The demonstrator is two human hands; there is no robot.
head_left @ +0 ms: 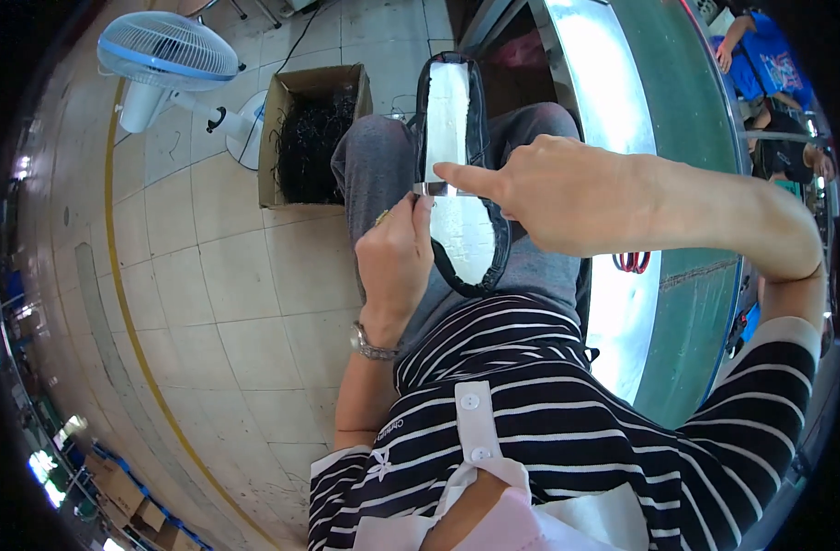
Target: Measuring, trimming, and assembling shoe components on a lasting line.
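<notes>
A black shoe upper point(479, 101), sole side up, lies lengthwise over my lap with its white bottom point(466, 234) showing. A shiny metal strip point(430, 189) crosses the shoe at its narrow middle. My left hand point(394, 253) is closed at the shoe's left edge, pinching the strip's near end between thumb and fingers. From the right, my right hand point(567, 197) reaches over the shoe, its index finger stretched across the white bottom just above the strip. The other fingers are curled at the shoe's right edge, and what they grip is hidden.
Left of my knees stands a cardboard box point(360, 101) of black scraps, with a white and blue fan point(167, 55) beyond it. A metal ledge point(613, 101) and a green conveyor belt point(682, 119) run along my right. Red-handled scissors point(632, 263) lie on the ledge. People work across the belt.
</notes>
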